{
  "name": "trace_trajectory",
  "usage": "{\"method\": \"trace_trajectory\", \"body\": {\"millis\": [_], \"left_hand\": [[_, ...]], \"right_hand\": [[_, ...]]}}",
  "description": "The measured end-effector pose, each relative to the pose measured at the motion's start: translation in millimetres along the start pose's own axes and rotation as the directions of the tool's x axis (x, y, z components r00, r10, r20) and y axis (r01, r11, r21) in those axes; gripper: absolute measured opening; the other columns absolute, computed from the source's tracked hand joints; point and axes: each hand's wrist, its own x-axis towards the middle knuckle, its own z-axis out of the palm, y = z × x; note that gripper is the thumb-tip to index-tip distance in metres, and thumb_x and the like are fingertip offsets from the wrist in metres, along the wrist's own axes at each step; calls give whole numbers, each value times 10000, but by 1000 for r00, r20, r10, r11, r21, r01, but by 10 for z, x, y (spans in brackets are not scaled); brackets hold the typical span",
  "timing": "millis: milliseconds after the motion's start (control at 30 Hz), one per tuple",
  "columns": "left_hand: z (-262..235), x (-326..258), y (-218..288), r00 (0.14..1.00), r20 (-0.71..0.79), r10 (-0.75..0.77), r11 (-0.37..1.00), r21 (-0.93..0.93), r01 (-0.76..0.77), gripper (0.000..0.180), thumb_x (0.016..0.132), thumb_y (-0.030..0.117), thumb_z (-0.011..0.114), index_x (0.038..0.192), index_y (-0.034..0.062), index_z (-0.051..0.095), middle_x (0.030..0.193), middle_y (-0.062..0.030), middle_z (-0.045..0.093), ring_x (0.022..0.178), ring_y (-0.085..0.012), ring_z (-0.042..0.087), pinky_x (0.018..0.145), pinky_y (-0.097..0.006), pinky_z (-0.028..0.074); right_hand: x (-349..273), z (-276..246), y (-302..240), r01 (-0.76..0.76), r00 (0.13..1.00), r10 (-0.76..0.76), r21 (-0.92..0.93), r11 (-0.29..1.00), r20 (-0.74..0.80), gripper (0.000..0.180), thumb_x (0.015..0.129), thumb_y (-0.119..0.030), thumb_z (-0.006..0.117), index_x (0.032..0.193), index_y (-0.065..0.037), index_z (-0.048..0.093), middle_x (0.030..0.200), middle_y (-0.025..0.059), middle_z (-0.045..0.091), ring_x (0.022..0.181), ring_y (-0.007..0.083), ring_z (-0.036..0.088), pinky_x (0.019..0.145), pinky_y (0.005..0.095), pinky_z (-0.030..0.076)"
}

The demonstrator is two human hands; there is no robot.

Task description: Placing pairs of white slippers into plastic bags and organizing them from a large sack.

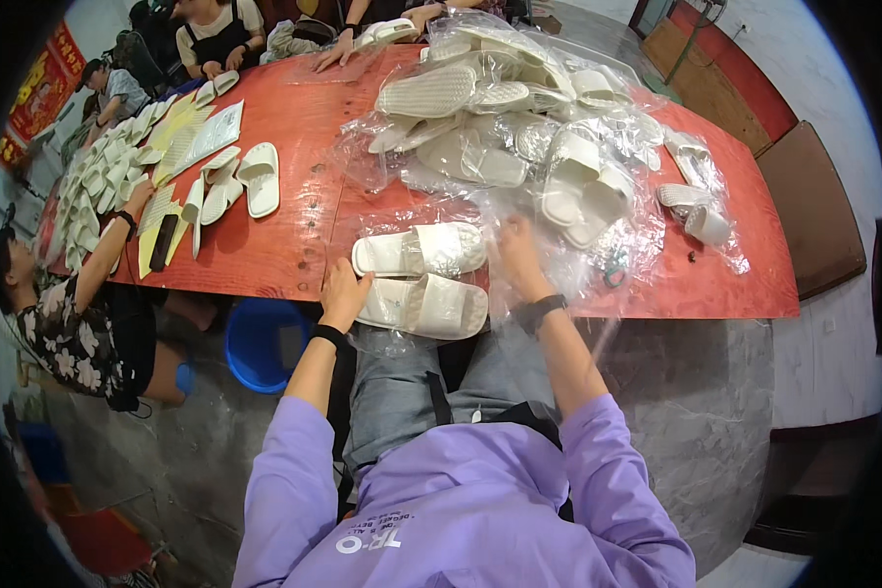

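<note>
A pair of white slippers lies side by side at the table's near edge, the upper slipper just beyond the lower slipper. Clear film shows around both. My left hand grips their left ends, its thumb and fingertips at the gap between them. To the right of the pair, my right hand is closed on a loose clear plastic bag; film partly veils its fingers. Past that hand rises a large heap of bagged white slippers.
The red table holds loose slippers, yellow sheets and a slipper pile at left. More bagged slippers lie right. A blue bin stands below the edge. Co-workers' hands are at the left and far sides.
</note>
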Motion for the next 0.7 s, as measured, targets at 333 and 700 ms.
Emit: {"method": "trace_trajectory", "body": {"millis": [333, 700], "left_hand": [[181, 110, -71, 988, 96, -124, 752, -640, 157, 427, 835, 383, 671, 876, -21, 542, 725, -81, 591, 671, -174, 570, 617, -323, 449], [-17, 23, -177, 972, 236, 1, 511, -835, 202, 261, 932, 201, 577, 1061, -24, 603, 920, -48, 635, 806, -97, 573, 703, -250, 465]], "right_hand": [[-159, 464, -155, 8, 982, -24, -89, 996, -185, 633, 875, -318, 563, 1438, -159, 321, 1463, 192, 304, 1327, 386, 311, 1030, 516, 313], [-206, 645, 51, 110, 993, -100, -194, 975, 60, 559, 895, -338, 505, 1409, -166, 371, 1418, 142, 396, 1324, 434, 281, 1049, 580, 243]]}}
